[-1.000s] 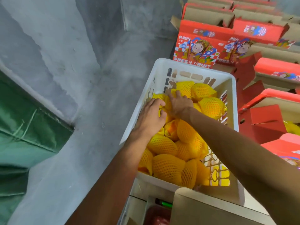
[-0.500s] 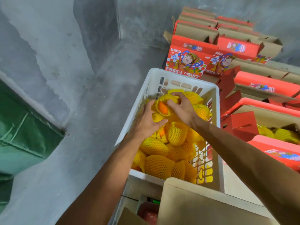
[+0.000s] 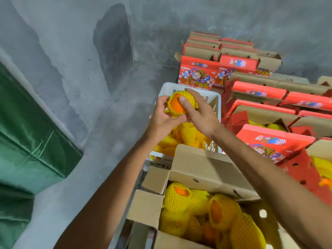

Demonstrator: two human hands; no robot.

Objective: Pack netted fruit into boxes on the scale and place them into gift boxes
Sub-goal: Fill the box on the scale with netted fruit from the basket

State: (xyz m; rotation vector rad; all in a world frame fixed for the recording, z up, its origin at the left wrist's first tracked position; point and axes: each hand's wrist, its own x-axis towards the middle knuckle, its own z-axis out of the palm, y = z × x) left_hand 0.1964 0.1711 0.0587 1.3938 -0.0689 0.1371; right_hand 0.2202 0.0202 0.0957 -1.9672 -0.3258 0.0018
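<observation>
Transfer step: left hand (image 3: 161, 121) & right hand (image 3: 199, 114), fingers curled round one netted fruit (image 3: 181, 103), raised over white crate (image 3: 216, 99). Next, prob.: carry near, into open carton (image 3: 206, 169).

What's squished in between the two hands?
In the head view, one netted fruit, orange showing through its yellow foam net, sits between the left hand and right hand, held above the white crate.

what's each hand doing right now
Left hand: holding the netted fruit from the left side.
Right hand: holding the same fruit, fingers curled over it.
</observation>
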